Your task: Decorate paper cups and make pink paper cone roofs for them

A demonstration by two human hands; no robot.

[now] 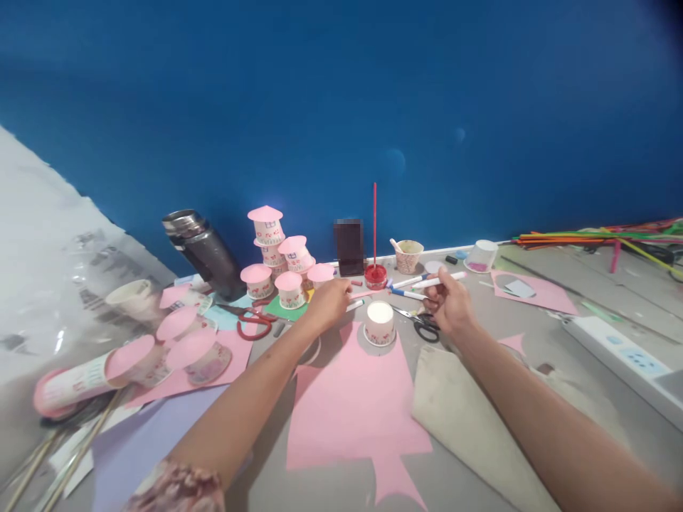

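My right hand [451, 304] grips a white marker [440, 280] with a pink end, raised over the table. My left hand [334, 307] has its fingers drawn together near the table; what they hold, if anything, is hidden. A white marker with a teal end [355, 305] pokes out beside it. Between the hands stands an upturned paper cup [380, 325] with small red drawings, on the edge of a cut pink sheet [355, 398]. Black-handled scissors [427, 328] lie under my right hand. A blue-and-white marker [410, 293] rests just behind them.
Decorated cups with pink paper roofs [291, 290] are stacked at back left, beside a dark flask [205, 252]. Red-handled scissors [253, 326] lie nearby. A phone [349, 247], a red stick in a pot [376, 276] and a power strip [624, 363] are also around.
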